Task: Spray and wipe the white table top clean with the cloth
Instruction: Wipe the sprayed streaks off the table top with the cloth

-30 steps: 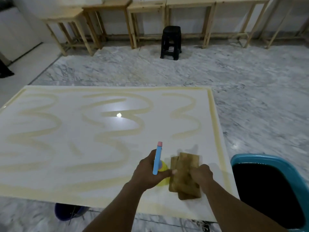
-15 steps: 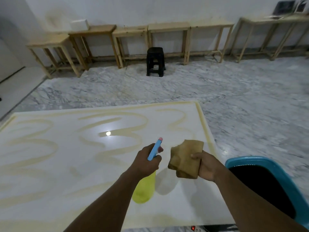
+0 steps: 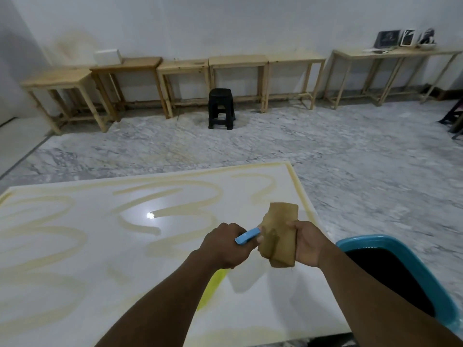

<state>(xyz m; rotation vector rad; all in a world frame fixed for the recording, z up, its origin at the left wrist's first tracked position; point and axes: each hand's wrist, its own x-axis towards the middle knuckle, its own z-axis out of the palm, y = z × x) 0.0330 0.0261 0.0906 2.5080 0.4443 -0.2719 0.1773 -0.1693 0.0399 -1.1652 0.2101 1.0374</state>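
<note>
white desk top [image 3: 75, 271] fills the lower left of the view, glossy, with a bright spot of lamp glare and broad yellowish streaks [image 3: 175, 214] looping across it in wavy bands. a thin line of the same colour runs along its far and right edges.

cloth [image 3: 280, 236] is tan-brown and folded into a thick oblong. it is held up in the air over the desk's near right part, standing roughly on end, with a darker patch on its lower left face. the right hand [image 3: 308, 244] grips it along its right edge, fingers curled behind and thumb at the front.

the left hand [image 3: 223, 246] is wrapped round the neck of a spray bottle [image 3: 246, 237]. the bottle's blue head points right at the cloth, with the tip just at the cloth's left edge; whether they touch i cannot tell. the bottle's yellow body hangs below the wrist, mostly hidden by the forearm.

a blue tub [image 3: 400, 249] with a dark inside sits just beyond the desk's right edge. across the marble floor [image 3: 350, 159] stand a black stool [image 3: 221, 108] and a row of wooden tables [image 3: 238, 61] against the wall.
</note>
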